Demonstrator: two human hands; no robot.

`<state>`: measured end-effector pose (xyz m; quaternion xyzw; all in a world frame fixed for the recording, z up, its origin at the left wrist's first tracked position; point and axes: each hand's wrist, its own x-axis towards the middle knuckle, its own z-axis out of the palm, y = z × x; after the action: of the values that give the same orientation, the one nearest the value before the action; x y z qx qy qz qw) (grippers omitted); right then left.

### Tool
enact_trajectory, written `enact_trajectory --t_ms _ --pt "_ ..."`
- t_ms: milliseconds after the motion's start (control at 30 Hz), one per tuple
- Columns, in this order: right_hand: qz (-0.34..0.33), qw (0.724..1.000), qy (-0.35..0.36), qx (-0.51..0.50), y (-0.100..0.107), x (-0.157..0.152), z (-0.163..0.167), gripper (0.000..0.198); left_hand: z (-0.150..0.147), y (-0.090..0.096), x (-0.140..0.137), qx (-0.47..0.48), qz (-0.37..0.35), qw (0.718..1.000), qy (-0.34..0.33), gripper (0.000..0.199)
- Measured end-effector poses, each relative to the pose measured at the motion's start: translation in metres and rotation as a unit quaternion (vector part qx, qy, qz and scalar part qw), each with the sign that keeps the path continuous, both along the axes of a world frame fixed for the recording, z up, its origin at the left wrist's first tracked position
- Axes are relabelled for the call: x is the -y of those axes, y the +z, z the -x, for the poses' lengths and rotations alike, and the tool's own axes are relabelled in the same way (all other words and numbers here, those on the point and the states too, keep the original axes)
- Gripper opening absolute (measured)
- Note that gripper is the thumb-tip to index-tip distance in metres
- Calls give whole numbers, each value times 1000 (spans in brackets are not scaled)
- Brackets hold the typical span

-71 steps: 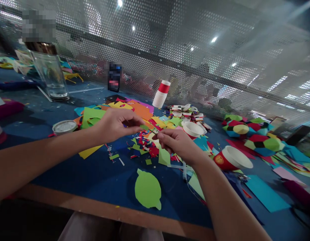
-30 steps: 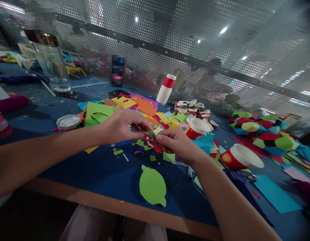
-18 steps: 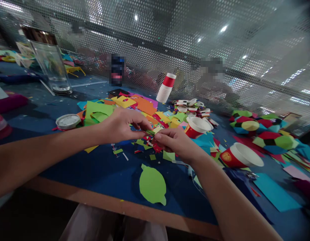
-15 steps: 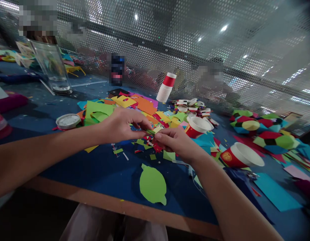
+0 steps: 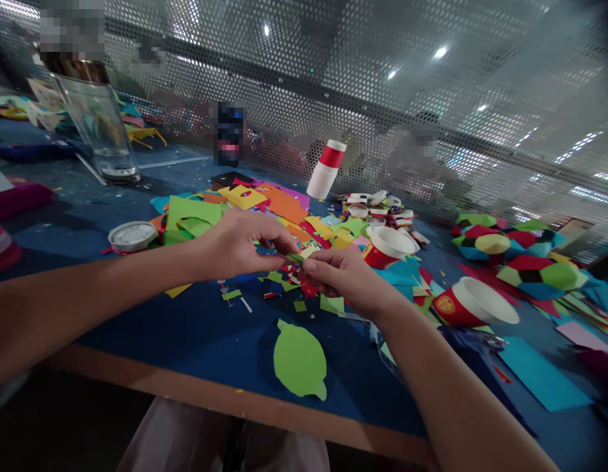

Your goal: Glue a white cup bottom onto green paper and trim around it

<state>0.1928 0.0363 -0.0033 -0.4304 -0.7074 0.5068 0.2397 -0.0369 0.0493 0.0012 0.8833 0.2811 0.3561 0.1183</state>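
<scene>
Together above the scrap pile [image 5: 284, 278], just beyond the green leaf cutout [image 5: 300, 360]: left hand [image 5: 235, 244] and right hand [image 5: 343, 275], fingertips meeting, both pinched shut on a small green paper strip [image 5: 297, 257]. Right of that cutout, a tipped red cup [image 5: 468, 307].

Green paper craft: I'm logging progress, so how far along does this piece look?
Cut out already: a green leaf shape lies on the blue table near its front edge, with cut scraps strewn behind it. In hand: the left hand and right hand pinch a small green strip between their fingertips. Untouched: uncut coloured sheets and red paper cups lie apart from both hands.
</scene>
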Motion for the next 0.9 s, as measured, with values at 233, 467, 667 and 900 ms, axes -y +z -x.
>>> enact_trajectory --t_ms 233,467,667,900 --pt "4 1000 -2 -8 1 1 2 50 0 -1 -1 3 -10 1000 1 14" --pt "1 1000 -5 -2 1 1 2 51 1 -1 -1 7 -3 1000 -2 14" --pt "-12 1000 3 -14 0 1 1 50 1 -2 -2 10 -19 1000 -9 13" --pt "-4 999 6 -33 -1 1 3 52 2 -2 -2 10 -31 999 -4 14"
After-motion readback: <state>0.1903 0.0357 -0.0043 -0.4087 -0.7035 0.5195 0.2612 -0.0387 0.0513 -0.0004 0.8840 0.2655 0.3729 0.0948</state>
